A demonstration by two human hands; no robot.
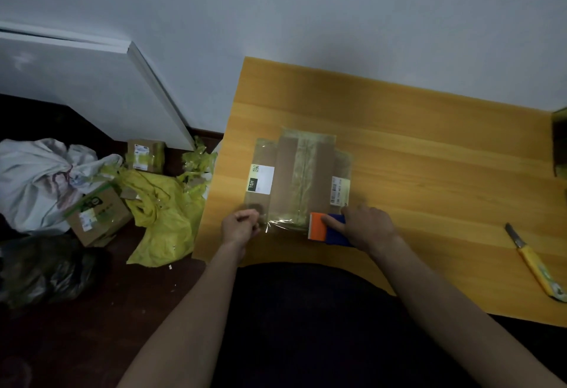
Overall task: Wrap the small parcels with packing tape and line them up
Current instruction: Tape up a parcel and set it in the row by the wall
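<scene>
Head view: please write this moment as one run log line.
left hand: pinches tape end | right hand: holds tape dispenser | parcel: on table

We take this for a room in a home used for packing: plain white wall, wooden surface, dark floor littered with taped boxes, yellow bags, tape scraps.

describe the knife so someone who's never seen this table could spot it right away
Look at the orange wooden table and follow its near edge to the far right. The knife lies there alone, apart from the parcel and both hands. Yellow handle, short dark blade pointing away.
</scene>
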